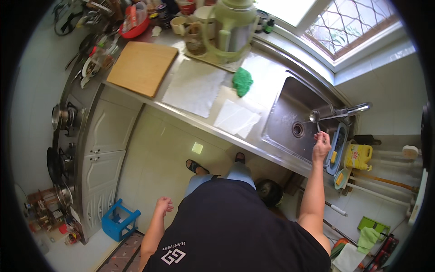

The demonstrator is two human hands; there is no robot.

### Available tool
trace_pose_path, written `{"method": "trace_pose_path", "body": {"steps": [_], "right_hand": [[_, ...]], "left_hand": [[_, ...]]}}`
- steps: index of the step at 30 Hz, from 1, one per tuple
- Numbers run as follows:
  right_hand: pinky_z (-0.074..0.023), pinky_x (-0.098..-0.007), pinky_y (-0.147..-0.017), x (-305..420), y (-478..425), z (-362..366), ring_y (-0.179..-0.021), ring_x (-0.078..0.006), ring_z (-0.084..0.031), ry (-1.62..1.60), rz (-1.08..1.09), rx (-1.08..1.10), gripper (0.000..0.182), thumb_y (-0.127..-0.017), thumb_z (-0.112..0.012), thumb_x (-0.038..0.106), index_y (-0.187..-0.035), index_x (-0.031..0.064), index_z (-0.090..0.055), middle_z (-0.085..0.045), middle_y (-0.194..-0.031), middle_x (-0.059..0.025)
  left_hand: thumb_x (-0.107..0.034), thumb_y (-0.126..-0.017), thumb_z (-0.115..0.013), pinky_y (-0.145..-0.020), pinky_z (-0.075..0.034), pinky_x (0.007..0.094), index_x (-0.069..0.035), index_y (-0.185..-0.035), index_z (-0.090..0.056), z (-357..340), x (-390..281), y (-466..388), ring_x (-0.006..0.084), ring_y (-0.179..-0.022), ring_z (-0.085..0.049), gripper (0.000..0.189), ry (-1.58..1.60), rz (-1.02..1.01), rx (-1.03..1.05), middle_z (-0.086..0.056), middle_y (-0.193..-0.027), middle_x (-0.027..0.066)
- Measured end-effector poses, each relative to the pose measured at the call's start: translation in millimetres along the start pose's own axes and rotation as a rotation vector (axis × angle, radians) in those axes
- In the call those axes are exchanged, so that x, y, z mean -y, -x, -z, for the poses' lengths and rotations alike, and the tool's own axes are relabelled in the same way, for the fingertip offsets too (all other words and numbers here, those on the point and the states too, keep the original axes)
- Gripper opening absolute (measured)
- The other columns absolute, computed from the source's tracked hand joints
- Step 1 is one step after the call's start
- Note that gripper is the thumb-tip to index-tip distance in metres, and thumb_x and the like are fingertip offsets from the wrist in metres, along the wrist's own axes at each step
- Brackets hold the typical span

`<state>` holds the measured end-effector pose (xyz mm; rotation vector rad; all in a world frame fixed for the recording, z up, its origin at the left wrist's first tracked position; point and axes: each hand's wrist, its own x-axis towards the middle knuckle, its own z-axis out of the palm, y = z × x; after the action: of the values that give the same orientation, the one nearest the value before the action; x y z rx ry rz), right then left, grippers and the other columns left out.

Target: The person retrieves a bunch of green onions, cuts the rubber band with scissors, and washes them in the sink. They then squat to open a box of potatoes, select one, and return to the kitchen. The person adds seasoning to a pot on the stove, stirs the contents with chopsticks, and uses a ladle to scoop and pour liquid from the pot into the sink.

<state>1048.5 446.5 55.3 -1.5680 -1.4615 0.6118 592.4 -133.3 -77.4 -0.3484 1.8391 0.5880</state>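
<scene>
Over the right side of the stainless steel sink (283,117), my right hand (321,148) pinches a slim metal utensil (318,126) below the faucet (353,109). Its far end overlaps a round shiny part near the spout, so I cannot tell its exact kind. Beside that hand is a blue caddy (334,146) with a yellow sponge in it. My left hand (164,205) hangs by my body above the floor, its fingers loosely curled and no object visible in it. Left of the sink lie white folded sheets (236,117) and a green mesh scrubber (242,81).
A wooden cutting board (142,68), a pale scalloped cloth (193,88) and a large green thermos (232,30) occupy the counter. A yellow jug (358,156) stands right of the caddy. The stove (64,139) is at left, with a blue stool (120,220) on the floor.
</scene>
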Motion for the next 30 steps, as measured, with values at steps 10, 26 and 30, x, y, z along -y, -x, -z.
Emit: {"method": "trace_pose_path", "body": {"steps": [10, 26, 30], "right_hand": [[-0.0577, -0.032, -0.054, 11.8, 5.4, -33.3, -0.062, -0.0244, -0.066, -0.352, -0.09, -0.427, 0.016, -0.093, -0.053, 0.01, -0.101, -0.004, -0.051, -0.064, -0.08, -0.0192], [-0.0616, -0.0348, -0.057, 67.5, 36.2, -97.9, -0.064, -0.0298, -0.067, -0.392, -0.09, -0.647, 0.015, -0.087, -0.052, 0.003, -0.091, -0.0111, -0.049, -0.063, -0.077, -0.0233], [-0.06, -0.0316, -0.054, 94.0, 49.5, -131.4, -0.058, -0.0269, -0.065, -0.336, -0.164, -0.71, 0.012, -0.082, -0.049, 0.001, -0.078, -0.0101, -0.053, -0.064, -0.071, -0.0209]], "left_hand": [[-0.023, -0.089, -0.055, -0.046, -0.05, 0.033, -0.002, -0.106, -0.055, 166.0, 70.3, -58.2, 0.0215, -0.058, -0.06, 0.027, 0.193, -0.021, -0.096, -0.059, -0.087, 0.0111], [-0.025, -0.089, -0.058, -0.048, -0.051, 0.034, -0.003, -0.102, -0.056, 191.3, 89.3, -85.0, 0.0222, -0.061, -0.062, 0.026, 0.308, 0.106, -0.082, -0.059, -0.083, 0.0088], [-0.026, -0.088, -0.059, -0.049, -0.051, 0.0358, -0.003, -0.102, -0.056, 215.7, 76.1, -87.7, 0.0237, -0.062, -0.062, 0.027, 0.337, 0.138, -0.078, -0.059, -0.083, 0.0094]]}}
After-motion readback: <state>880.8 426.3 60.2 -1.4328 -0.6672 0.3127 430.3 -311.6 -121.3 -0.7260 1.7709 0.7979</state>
